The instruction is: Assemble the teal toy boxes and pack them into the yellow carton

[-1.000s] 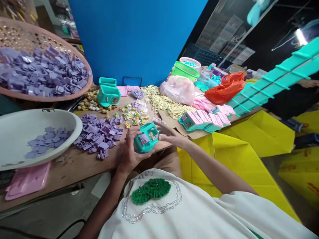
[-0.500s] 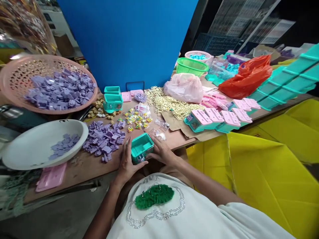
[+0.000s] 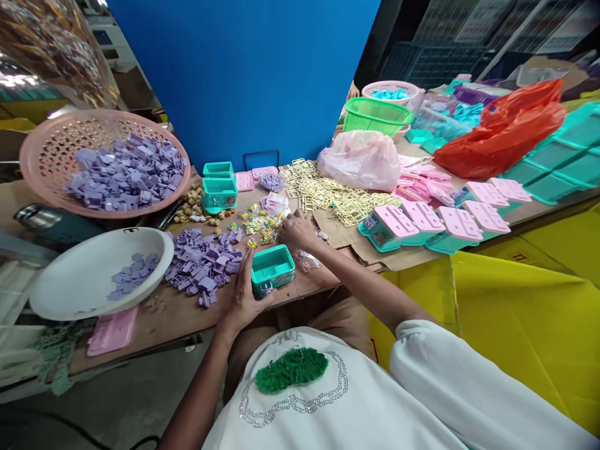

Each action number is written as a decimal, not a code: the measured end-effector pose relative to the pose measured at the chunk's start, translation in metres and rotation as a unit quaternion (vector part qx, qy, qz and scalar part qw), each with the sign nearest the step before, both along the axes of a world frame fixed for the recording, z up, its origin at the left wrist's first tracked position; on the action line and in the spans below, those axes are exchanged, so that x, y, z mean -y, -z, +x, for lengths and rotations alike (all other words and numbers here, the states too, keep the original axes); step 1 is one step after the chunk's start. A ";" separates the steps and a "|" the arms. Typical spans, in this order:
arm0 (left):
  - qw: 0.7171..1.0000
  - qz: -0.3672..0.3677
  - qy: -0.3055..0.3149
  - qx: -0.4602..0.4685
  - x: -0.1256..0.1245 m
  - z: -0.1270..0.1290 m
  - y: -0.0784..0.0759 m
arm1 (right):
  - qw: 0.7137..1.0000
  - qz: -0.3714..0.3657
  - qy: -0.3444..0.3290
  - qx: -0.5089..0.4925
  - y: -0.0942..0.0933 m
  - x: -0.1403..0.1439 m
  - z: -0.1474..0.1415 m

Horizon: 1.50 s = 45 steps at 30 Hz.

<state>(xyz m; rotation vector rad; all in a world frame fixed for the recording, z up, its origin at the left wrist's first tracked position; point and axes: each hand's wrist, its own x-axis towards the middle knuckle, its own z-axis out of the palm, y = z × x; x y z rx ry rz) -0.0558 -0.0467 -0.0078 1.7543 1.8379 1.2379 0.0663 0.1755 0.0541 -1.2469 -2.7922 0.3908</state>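
A small teal plastic box [image 3: 273,270], open at the top, rests at the table's front edge. My left hand [image 3: 246,295] grips it from the left, thumb along the near side and fingers on the far left corner. Beyond the box, my right hand [image 3: 299,231] reaches down with curled fingers beside small packets of colourful beads [image 3: 262,224] and a stack of printed cards [image 3: 274,203]. Its fingertips are hidden, so what they pinch cannot be made out. Clear plastic pieces [image 3: 308,260] lie under the right wrist. A heap of purple plastic parts [image 3: 204,262] is left of the box.
A pink basket [image 3: 35,156] and a white bowl [image 3: 51,281] of purple parts stand left. Two teal boxes [image 3: 219,195] stand behind. Cream frames [image 3: 347,203], a plastic bag [image 3: 359,159] and pink-lidded boxes [image 3: 398,225] lie right. A blue panel [image 3: 253,75] rises at the back.
My right hand has let go of the teal box and moved away from me to the bead packets and cards. My left hand still holds the box. The view has shifted slightly.
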 end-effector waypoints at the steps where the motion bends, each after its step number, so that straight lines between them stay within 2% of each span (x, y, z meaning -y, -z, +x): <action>1: 1.000 0.000 -0.002 0.001 -0.001 0.001 0.001 | 1.000 -0.007 0.001 -0.003 0.001 -0.002 -0.001; 10: 1.000 0.009 -0.021 0.006 -0.008 0.003 0.011 | 0.990 -0.002 0.025 -0.140 -0.007 -0.028 0.031; 12: 0.999 0.009 -0.027 0.016 -0.007 0.004 0.012 | 0.975 -0.023 0.019 -0.221 -0.009 -0.023 0.038; 14: 0.999 0.004 -0.029 0.025 -0.007 0.004 0.012 | 0.935 -0.072 -0.040 -0.345 -0.009 -0.008 0.043; 16: 0.999 0.004 -0.026 0.031 -0.008 0.004 0.012 | 0.889 -0.117 -0.136 -0.422 -0.007 0.013 0.044; 17: 0.999 0.006 -0.025 0.032 -0.008 0.004 0.013 | 0.882 -0.116 -0.182 -0.419 -0.006 0.023 0.044; 19: 0.999 0.009 -0.026 0.032 -0.009 0.003 0.014 | 0.892 -0.074 -0.247 -0.371 -0.004 0.038 0.040; 21: 0.999 0.010 -0.037 0.035 -0.010 0.004 0.016 | 0.905 -0.024 -0.264 -0.333 -0.004 0.038 0.038; 23: 0.998 0.009 -0.050 0.039 -0.010 0.004 0.017 | 0.931 -0.001 -0.202 -0.305 -0.008 0.021 0.038; 25: 0.997 0.008 -0.056 0.046 -0.010 0.004 0.020 | 0.970 0.017 -0.073 -0.233 -0.013 -0.007 0.042; 27: 0.997 0.005 -0.054 0.050 -0.010 0.004 0.022 | 0.988 0.043 0.039 -0.142 -0.015 -0.038 0.045; 30: 0.997 0.007 -0.056 0.048 -0.010 0.003 0.028 | 0.990 0.063 0.096 -0.084 -0.011 -0.068 0.046; 33: 0.997 0.015 -0.060 0.049 -0.011 0.002 0.030 | 0.988 0.063 0.115 -0.086 0.001 -0.076 0.043; 36: 0.997 0.024 -0.057 0.043 -0.011 0.003 0.026 | 0.981 0.052 0.125 -0.141 0.008 -0.075 0.044; 39: 0.998 0.015 -0.050 0.033 -0.009 0.003 0.022 | 0.960 0.028 0.149 -0.235 0.007 -0.079 0.051; 42: 0.998 -0.011 -0.048 0.031 -0.009 0.002 0.025 | 0.923 -0.025 0.175 -0.342 -0.001 -0.087 0.061; 45: 0.998 0.009 -0.060 0.019 -0.011 -0.001 0.028 | 0.877 -0.118 0.161 -0.437 -0.009 -0.085 0.073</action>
